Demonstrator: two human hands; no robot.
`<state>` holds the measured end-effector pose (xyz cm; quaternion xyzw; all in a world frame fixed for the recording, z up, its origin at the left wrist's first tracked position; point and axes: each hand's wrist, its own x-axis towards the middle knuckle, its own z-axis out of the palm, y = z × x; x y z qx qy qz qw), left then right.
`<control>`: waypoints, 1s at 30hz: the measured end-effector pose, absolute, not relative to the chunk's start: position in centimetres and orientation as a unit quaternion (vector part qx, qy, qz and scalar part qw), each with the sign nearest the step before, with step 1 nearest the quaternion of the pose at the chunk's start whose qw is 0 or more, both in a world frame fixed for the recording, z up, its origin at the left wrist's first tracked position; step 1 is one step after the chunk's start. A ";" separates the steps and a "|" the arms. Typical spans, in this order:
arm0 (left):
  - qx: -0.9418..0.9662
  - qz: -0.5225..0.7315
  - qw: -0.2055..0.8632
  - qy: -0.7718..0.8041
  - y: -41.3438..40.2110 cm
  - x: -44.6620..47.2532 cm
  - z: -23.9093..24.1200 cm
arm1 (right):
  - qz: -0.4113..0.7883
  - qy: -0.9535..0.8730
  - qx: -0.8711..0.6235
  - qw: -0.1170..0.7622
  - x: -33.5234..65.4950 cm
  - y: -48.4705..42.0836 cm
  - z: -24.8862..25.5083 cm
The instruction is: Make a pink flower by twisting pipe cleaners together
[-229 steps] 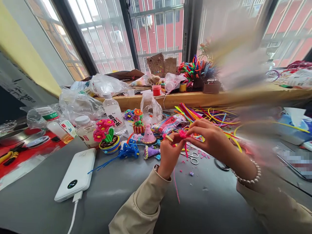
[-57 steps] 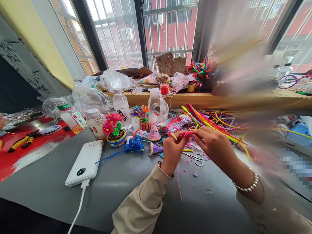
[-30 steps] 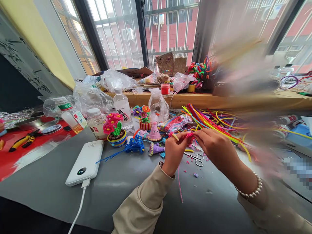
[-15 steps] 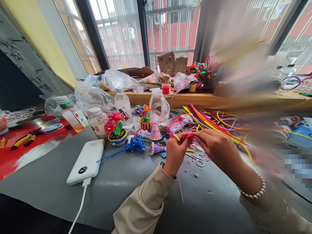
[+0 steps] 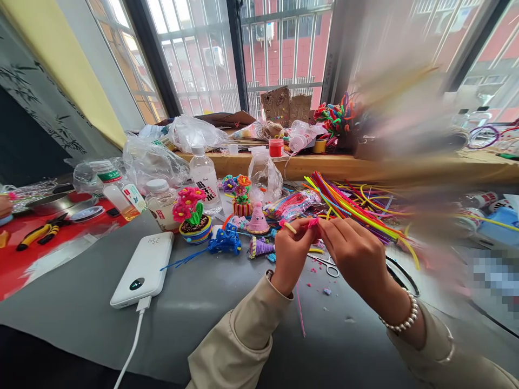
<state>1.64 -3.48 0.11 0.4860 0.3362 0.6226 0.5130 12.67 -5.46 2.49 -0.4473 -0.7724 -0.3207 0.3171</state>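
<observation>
My left hand (image 5: 291, 251) is closed in a pinch on a bright pink pipe cleaner (image 5: 313, 222), whose top shows between the fingertips. A pale yellow stub (image 5: 289, 227) pokes out over the back of its fingers, and a thin pink strand (image 5: 300, 310) hangs below. Close against it, my right hand (image 5: 357, 248) has its fingertips pressed together at the same pink piece. Small scissors (image 5: 330, 266) lie on the grey table just beneath the hands, partly hidden. Left of them are a purple pipe-cleaner cone (image 5: 261, 247) and a pink cone figure (image 5: 258, 220).
A white power bank (image 5: 144, 267) with a cable lies at left. Behind stand a potted pink pipe-cleaner flower (image 5: 192, 208), a water bottle (image 5: 205, 181) and a jar (image 5: 160, 202). Loose pipe cleaners (image 5: 352, 208) spread at the back right. Pliers (image 5: 42, 232) rest on red cloth.
My right hand has drawn in and down, its wrist and bracelet shifting left, fingers now bunched nearer my left hand. A black loop shows behind the right wrist. My left hand stays nearly still.
</observation>
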 end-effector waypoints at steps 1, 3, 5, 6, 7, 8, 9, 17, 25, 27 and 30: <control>0.478 0.628 0.521 0.326 -3.5 1.7 0.2 | -0.307 -0.770 -0.450 0.333 12.7 -5.4 2.5; 0.459 0.636 0.541 0.305 -3.5 1.7 0.3 | -0.266 -0.767 -0.457 0.364 12.8 -5.2 2.7; 0.444 0.640 0.555 0.290 -3.4 1.7 0.3 | -0.225 -0.767 -0.464 0.381 13.1 -4.9 3.0; 0.441 0.640 0.559 0.287 -3.4 1.8 0.3 | -0.208 -0.770 -0.466 0.383 13.3 -4.8 3.1; 0.443 0.639 0.562 0.283 -3.4 1.8 0.2 | -0.194 -0.774 -0.467 0.381 13.4 -4.7 3.1; 0.448 0.635 0.563 0.280 -3.4 1.8 0.2 | -0.184 -0.778 -0.466 0.379 13.5 -4.7 3.2; 0.457 0.630 0.563 0.278 -3.4 1.8 0.1 | -0.179 -0.780 -0.466 0.378 13.6 -4.6 3.2; 0.574 0.595 0.430 0.363 -3.1 1.2 -0.4 | -0.173 -0.803 -0.453 0.346 14.1 -4.8 3.8; 0.566 0.609 0.436 0.345 -3.1 1.2 -0.3 | -0.205 -0.801 -0.454 0.333 14.1 -5.0 3.9; 0.560 0.615 0.430 0.350 -3.2 1.2 -0.2 | -0.223 -0.797 -0.451 0.334 13.9 -5.1 3.8; 0.559 0.622 0.418 0.355 -3.3 1.3 -0.2 | -0.265 -0.785 -0.453 0.329 13.6 -5.3 3.6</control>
